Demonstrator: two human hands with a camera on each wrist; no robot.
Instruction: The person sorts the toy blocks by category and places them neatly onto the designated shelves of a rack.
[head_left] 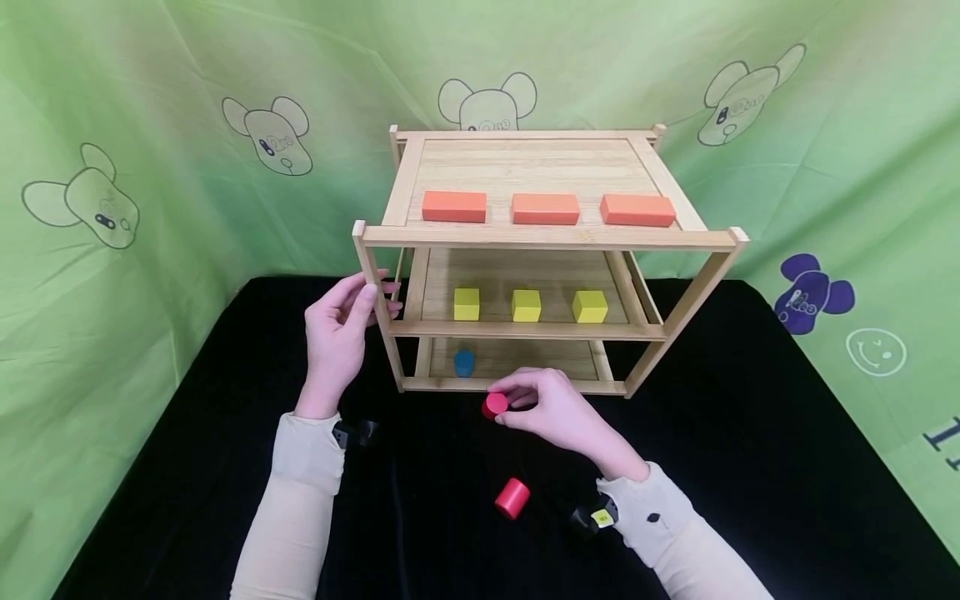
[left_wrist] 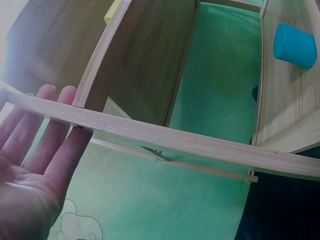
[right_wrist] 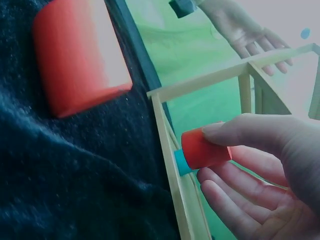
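Observation:
My right hand (head_left: 551, 408) pinches a red cylinder block (head_left: 495, 406) between thumb and fingers, just in front of the shelf's bottom tier. With its thumb in front and fingers behind, my left hand (head_left: 337, 333) holds the front left post of a three-tier wooden shelf (head_left: 547, 239). In the left wrist view those fingers (left_wrist: 62, 145) reach past the post fairly straight. A blue block with a round side (left_wrist: 295, 46) stands on the bottom tier, toward its left. Another red cylinder block (head_left: 513, 498) lies on its side on the black cloth, nearer to me.
Three orange rectangular blocks (head_left: 545, 209) line the top tier near its front rail. Three yellow cubes (head_left: 527, 306) stand in a row on the middle tier. Black cloth (head_left: 435, 533) covers the table, and a green printed curtain (head_left: 360, 75) hangs behind.

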